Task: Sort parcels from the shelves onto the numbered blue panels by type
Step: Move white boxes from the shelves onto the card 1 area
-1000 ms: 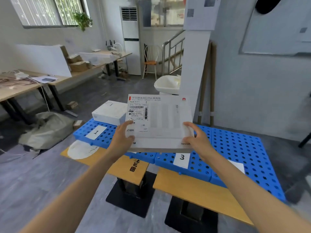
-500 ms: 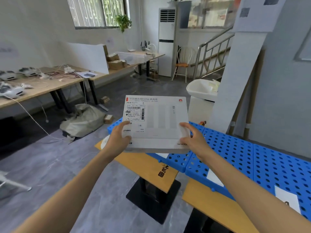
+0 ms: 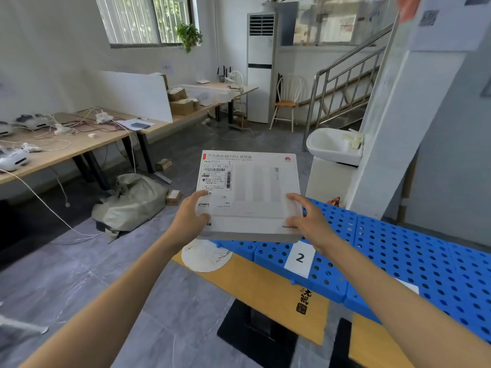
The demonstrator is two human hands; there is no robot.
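Two hands carry one box (image 3: 249,192), a flat white carton with a shipping label (image 3: 216,176) on its top face. It hangs roughly level in the air over the left end of the panels (image 3: 398,251), touching none of them. Its near edge sits just above and left of the tag (image 3: 299,258) marked 2.

The left hand (image 3: 192,216) grips the near left corner and the right hand (image 3: 310,221) the near right corner. Each thumb lies on top, and the other fingers go underneath, out of sight.

The box looks stiff and square-edged, so it should keep its shape and lie flat wherever it is put. Its face looks smooth, perhaps a little slippery, which makes a hold at two opposite sides or corners safer than a pinch on one edge. It is probably light to middling in weight, since it is held out at arm's reach by its near corners alone. The contents may be fragile, so it should be lowered rather than dropped.

The panels lie in a row on a wooden table (image 3: 265,288).
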